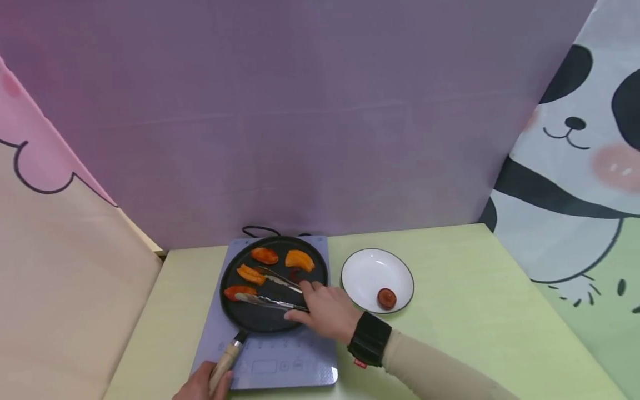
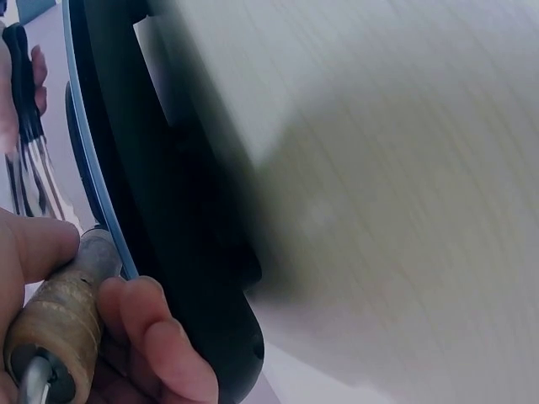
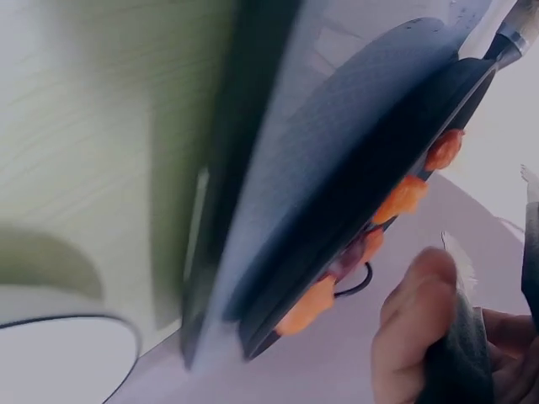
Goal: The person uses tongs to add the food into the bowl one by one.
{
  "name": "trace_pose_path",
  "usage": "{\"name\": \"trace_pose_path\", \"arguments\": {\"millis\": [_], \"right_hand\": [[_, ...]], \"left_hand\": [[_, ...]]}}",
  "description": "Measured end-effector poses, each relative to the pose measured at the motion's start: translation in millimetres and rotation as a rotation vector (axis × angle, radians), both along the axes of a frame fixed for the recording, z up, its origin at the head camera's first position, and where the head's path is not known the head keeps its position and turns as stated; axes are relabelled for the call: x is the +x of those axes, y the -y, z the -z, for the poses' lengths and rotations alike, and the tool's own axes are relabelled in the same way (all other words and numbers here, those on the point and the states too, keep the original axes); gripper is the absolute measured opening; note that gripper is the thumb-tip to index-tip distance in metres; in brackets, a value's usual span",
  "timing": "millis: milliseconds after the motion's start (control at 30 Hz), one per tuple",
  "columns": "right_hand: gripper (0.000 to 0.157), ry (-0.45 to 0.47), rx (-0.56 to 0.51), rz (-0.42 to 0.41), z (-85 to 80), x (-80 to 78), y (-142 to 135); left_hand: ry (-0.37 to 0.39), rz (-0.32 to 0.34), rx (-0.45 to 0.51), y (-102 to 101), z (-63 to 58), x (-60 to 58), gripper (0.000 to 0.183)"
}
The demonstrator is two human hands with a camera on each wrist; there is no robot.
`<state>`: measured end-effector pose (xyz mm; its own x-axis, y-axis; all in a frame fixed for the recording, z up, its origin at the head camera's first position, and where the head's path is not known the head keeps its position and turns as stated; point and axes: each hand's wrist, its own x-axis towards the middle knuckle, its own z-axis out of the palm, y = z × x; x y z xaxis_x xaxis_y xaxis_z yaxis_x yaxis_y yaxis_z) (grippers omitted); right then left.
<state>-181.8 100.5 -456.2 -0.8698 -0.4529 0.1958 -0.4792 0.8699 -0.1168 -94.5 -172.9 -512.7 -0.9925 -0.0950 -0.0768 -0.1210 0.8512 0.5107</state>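
Note:
My left hand point(image 1: 200, 383) grips the wooden handle point(image 1: 226, 360) of a round black frying pan point(image 1: 265, 323), fingers and thumb curled around it in the left wrist view. Over the pan, my right hand point(image 1: 330, 314) holds metal tongs point(image 1: 272, 303) with dark grips point(image 3: 459, 362). Their arms are spread apart, one tip overlapping a reddish-orange food piece point(image 1: 239, 291) at the pan's left, the other by an orange piece point(image 1: 250, 274). Farther back lie another reddish-orange piece point(image 1: 265, 255) and a curved orange piece point(image 1: 300, 260). A dark red piece point(image 1: 295, 273) is partly hidden near the right hand.
Under the pan is a flat grey-lilac induction cooker point(image 1: 272, 378), its black cord point(image 1: 260, 228) behind. To the right, a white dark-rimmed plate point(image 1: 367, 278) bears one round reddish-brown slice point(image 1: 386, 299). A purple backdrop point(image 1: 320, 139) rises behind the pale wooden table point(image 1: 465, 294).

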Motion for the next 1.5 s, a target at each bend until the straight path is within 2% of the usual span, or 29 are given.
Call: {"name": "trace_pose_path", "arguments": {"millis": [133,367,800,1000,1100,1233,1367,1500], "right_hand": [[0.065,-0.036,0.035,0.016,2.2,1.1,-17.4],[0.062,-0.026,0.063,0.081,4.2,5.3,-50.9],[0.059,-0.07,0.044,0.124,5.9,17.2,-103.6],[0.052,-0.072,0.008,0.166,6.8,27.6,-126.4],[0.047,-0.059,-0.014,0.184,7.0,33.3,-135.1],[0.048,-0.072,-0.003,0.205,6.5,40.0,-146.9],[0.051,-0.1,0.019,0.231,5.2,45.7,-159.5],[0.051,-0.071,0.053,0.266,4.0,51.9,-171.7]], "left_hand": [[0.018,-0.003,-0.003,0.9,1.0,0.0,0.037],[0.032,0.0,-0.014,1.7,2.0,-0.5,0.045],[0.024,0.009,-0.012,0.0,-1.1,-0.4,0.038],[0.001,0.017,-0.011,0.6,-0.3,0.3,0.039],[0.019,0.012,-0.013,1.7,-0.1,0.5,0.04],[0.057,0.003,-0.021,2.7,-1.2,0.3,0.042],[0.03,0.021,-0.022,2.5,-2.9,0.0,0.039],[0.012,0.036,-0.027,1.2,-5.1,0.1,0.036]]}}
